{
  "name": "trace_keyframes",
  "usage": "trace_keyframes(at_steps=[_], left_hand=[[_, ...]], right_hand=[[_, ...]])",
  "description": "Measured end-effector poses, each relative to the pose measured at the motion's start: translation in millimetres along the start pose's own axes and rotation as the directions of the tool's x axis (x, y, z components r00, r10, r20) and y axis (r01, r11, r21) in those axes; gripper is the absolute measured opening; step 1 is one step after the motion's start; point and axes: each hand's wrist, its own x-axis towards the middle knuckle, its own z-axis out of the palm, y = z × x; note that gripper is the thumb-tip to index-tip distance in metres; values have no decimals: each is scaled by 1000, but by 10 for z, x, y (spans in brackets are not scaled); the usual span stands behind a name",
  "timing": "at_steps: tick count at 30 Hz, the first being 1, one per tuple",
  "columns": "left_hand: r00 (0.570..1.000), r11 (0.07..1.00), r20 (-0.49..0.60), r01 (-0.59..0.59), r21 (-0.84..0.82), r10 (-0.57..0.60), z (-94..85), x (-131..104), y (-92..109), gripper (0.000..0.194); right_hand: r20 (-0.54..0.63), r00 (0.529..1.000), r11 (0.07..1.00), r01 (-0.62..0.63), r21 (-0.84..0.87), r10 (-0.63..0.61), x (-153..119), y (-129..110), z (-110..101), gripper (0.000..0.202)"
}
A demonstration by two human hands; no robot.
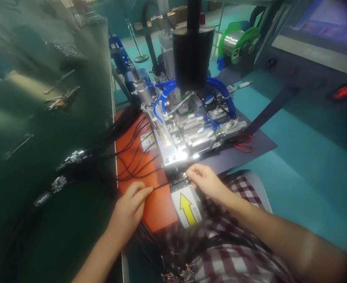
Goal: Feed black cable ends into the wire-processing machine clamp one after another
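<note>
A thin black cable (165, 184) runs between my two hands, above the orange plate (158, 214). My left hand (129, 206) is closed, pinching the cable between thumb and fingers. At its far end, my right hand (205, 181) has thumb and forefinger pressed together on the cable's tip, whose details are hidden by the fingers. That tip sits at a small metal fixture (178, 179) on the front of a bench machine (195, 135) with blue air tubes. Below the fixture is a white label with a yellow arrow (187, 208).
Several black cables (132, 145) cross the orange plate from the dark green table (73, 228) at left, where metal connectors (76, 156) lie. A black cone-shaped hood (192, 59) hangs over the machine. Behind stands a green wire spool (235, 43); a red-lit switch (344, 92) is at right.
</note>
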Motion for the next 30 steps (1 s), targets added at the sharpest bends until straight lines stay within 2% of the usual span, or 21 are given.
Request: trace_keyframes(at_steps=[8, 16, 22, 30], left_hand=[[998, 996, -16, 67, -65, -68, 3, 2, -19, 10], [998, 996, 21, 65, -59, -64, -8, -35, -44, 20], [998, 996, -2, 66, -57, -67, 26, -59, -54, 19], [998, 997, -32, 47, -57, -49, 10, -35, -21, 19]], right_hand=[[11, 1000, 1000, 1, 9, -1, -10, -41, -7, 20], [8, 1000, 1000, 0, -8, 0, -19, -60, 0, 19], [4, 1000, 1000, -21, -9, 21, -29, -67, 8, 17], [47, 999, 998, -26, 66, 22, -11, -58, -31, 25]])
